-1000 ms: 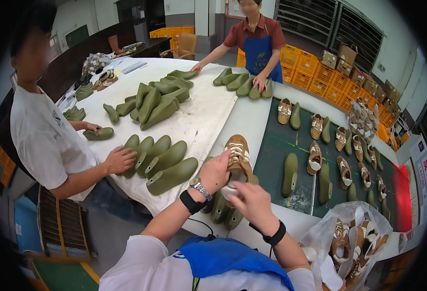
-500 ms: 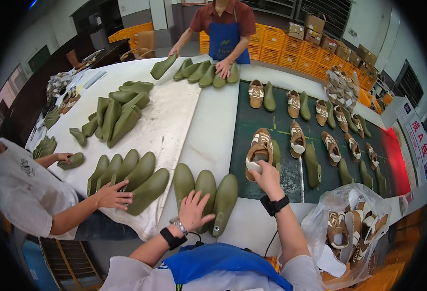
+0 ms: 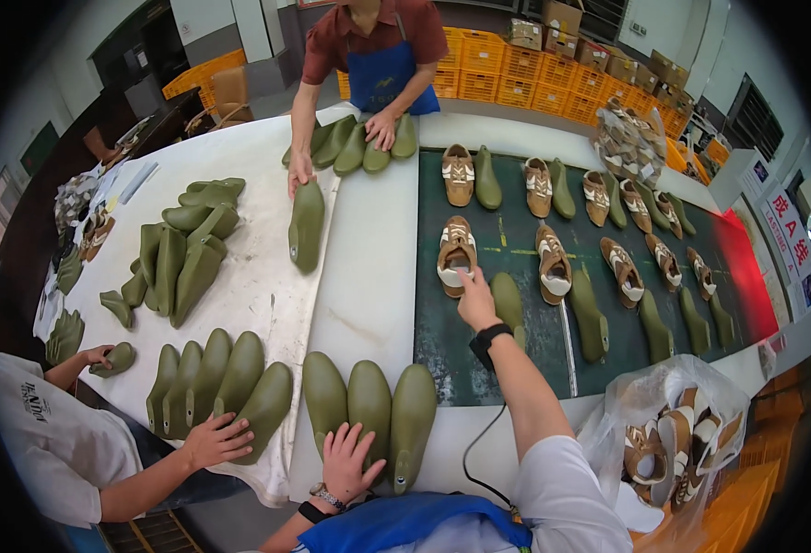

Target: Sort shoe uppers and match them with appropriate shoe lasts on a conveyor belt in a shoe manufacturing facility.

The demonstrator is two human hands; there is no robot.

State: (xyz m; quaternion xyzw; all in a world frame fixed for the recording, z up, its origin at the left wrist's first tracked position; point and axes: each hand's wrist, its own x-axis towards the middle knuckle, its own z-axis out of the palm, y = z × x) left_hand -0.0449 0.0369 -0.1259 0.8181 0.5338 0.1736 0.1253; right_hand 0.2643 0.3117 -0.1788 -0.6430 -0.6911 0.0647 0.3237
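With your right hand at the heel of the brown-and-white, suede-look lace-up shoe, seat it gently; you cannot tell whether this grip pinches. Your left hand rests wide-fingered on smooth olive-green, foot-shaped lasts. The shoe lies on the dark-green surface, toe away from you, long axis roughly fore-and-aft.

Left of the green belt, the left hand partly hides a green shoe last. Past the belt's far left corner, the view cuts off most of a co-worker's head.
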